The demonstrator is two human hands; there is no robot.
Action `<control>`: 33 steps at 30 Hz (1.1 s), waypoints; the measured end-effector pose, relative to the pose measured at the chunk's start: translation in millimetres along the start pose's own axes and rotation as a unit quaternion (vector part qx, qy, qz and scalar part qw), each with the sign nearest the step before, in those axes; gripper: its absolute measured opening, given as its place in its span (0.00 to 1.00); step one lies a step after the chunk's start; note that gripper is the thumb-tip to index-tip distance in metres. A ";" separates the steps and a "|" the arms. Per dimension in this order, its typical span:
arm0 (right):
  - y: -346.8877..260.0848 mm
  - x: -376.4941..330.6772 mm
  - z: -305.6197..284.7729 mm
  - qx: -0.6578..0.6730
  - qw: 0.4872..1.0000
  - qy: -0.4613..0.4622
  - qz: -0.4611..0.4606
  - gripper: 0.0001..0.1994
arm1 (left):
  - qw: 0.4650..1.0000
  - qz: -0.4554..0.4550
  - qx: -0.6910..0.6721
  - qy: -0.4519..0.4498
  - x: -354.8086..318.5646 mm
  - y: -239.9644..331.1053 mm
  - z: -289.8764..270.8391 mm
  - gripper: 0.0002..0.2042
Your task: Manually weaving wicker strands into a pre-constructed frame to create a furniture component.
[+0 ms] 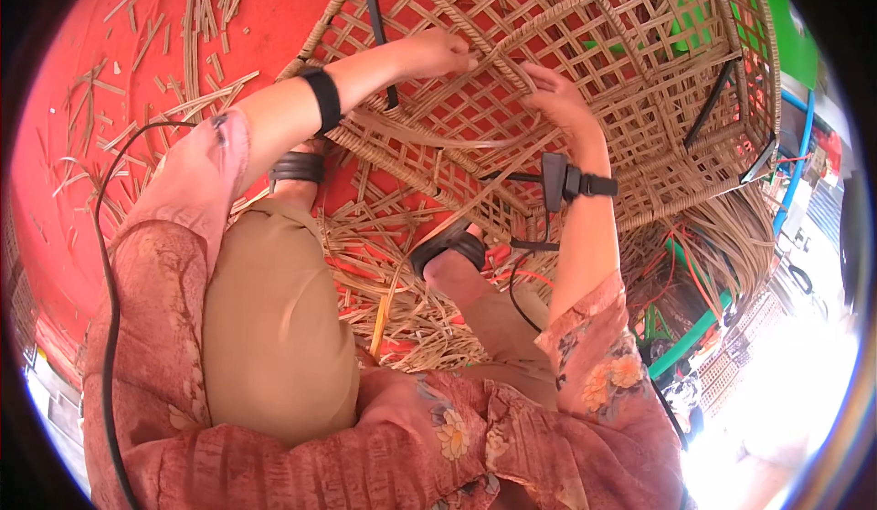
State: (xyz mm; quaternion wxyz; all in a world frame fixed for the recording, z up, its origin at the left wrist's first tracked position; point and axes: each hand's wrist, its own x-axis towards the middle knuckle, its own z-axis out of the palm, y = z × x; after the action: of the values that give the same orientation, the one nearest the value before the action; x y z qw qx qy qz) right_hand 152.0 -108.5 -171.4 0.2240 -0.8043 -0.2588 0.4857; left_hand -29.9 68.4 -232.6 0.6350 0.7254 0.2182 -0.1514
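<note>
Over red flooring [78,195], the left hand [437,52] (fingers together) and right hand [565,108], fingers parted, touch a basket [644,165].

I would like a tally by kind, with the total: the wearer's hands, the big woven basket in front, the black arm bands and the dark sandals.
Hands: 2 (left hand, right hand)
Woven basket: 1
Black arm bands: 2 (left band, right band)
Dark sandals: 2 (left sandal, right sandal)
Total: 7
</note>
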 end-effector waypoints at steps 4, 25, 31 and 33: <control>12.1 -19.6 -20.3 -0.098 0.963 0.248 -0.037 0.21 | 0.907 0.199 0.280 0.244 -42.8 7.0 21.6 0.15; -20.3 -11.8 82.9 0.173 0.979 0.094 0.046 0.12 | 0.755 0.033 -0.210 -0.621 -136.5 91.5 64.5 0.29; -19.0 -11.8 85.0 0.239 0.968 0.073 0.030 0.09 | 0.999 0.013 0.014 0.034 -40.5 21.7 37.8 0.14; -20.7 -12.9 86.0 0.235 0.968 0.075 0.037 0.09 | 0.985 0.029 0.021 0.169 -18.7 1.7 43.0 0.17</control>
State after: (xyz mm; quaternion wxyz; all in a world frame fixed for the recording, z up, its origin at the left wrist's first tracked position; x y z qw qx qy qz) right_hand 65.6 -91.4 -187.0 0.4075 -0.7723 -0.0900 0.4790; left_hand -42.7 23.5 -228.2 0.5774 0.7601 0.2979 -0.0125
